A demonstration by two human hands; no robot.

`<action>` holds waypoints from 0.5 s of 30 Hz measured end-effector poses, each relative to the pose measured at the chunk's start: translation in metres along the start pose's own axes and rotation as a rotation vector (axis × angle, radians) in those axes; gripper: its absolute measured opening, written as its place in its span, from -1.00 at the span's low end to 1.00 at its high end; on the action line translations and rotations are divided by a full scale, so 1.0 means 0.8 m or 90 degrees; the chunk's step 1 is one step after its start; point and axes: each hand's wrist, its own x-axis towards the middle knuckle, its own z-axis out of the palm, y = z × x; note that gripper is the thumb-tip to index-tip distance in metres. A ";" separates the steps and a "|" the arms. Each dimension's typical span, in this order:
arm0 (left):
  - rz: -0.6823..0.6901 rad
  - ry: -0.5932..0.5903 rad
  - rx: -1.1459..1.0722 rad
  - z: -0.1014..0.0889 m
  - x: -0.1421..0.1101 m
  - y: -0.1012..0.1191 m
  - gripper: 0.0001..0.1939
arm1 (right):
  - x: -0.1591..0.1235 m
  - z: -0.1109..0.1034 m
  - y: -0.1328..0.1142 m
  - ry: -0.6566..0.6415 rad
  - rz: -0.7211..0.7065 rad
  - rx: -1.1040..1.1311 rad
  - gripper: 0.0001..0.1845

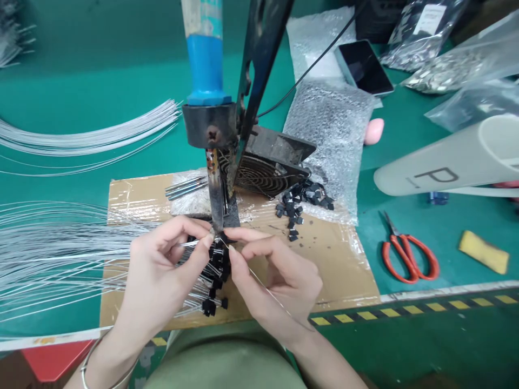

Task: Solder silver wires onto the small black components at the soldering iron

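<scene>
My left hand (170,270) pinches a thin white wire close to the tip of an upright soldering iron (211,70) with a blue handle. Between the thumb and finger of my right hand (271,275) is a strand of solder wire (272,297), which trails back across the palm. Both sets of fingertips meet right under the iron's tip; the joint there is too small to make out. Just below lie several black connectors (219,265) on wire ends, partly covered by my left hand. A bundle of white wires (68,243) runs off to the left.
Cardboard (336,270) covers the work spot. Behind the iron sits a fan (267,173), with loose black connectors (292,208) beside it. To the right are red-handled scissors (409,256), a yellow sponge (484,251), a white tube (446,156) and a phone (365,67) on bubble wrap (328,119).
</scene>
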 end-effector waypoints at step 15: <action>-0.013 -0.006 -0.022 0.005 0.004 0.002 -0.89 | 0.001 0.001 0.001 0.002 -0.009 -0.014 -0.79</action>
